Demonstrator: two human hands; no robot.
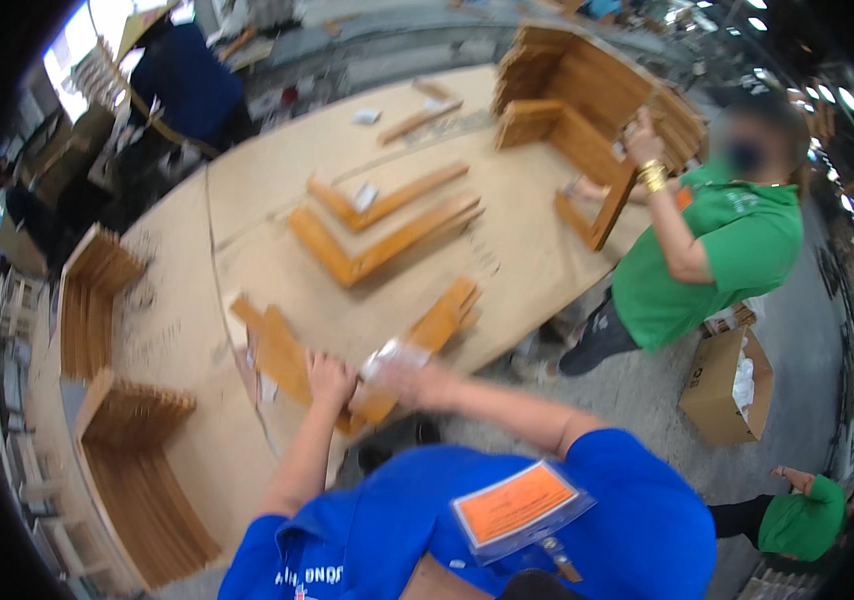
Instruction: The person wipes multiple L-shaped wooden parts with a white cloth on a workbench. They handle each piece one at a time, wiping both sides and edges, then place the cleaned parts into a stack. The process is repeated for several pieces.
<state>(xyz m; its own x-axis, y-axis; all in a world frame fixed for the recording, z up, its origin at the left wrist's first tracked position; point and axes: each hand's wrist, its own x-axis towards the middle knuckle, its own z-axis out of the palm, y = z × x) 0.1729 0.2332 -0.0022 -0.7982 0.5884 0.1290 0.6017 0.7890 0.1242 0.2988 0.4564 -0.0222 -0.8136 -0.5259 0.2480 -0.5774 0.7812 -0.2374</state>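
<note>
Now, near edge: V-shaped bundle of orange-brown wooden boards [287, 350], corner toward the wearer, on the pale, broad worktop [172, 260].
Left hand [331, 380]: fingers closed over the bundle's left side, close to the corner.
Right hand [415, 382]: motion-blurred at the bundle's right side, by a shiny whitish plastic packet [387, 358]; cannot tell whether it grips or presses.
Mid-worktop: two slim L-shaped wooden frames, one nearer [322, 243], one farther [412, 195]; small white packet [365, 196] at the farther one's corner.
Stacks: nested brown angled boards, two at left [92, 310] [152, 480], another at the far right [587, 90].
Co-worker, green shirt [712, 260]: hands on a brown angled wooden piece [612, 205] beside the far stack.
Progress, judged: three stacks look finished; bundle under the hands partway; two slim frames remain unstacked.
</note>
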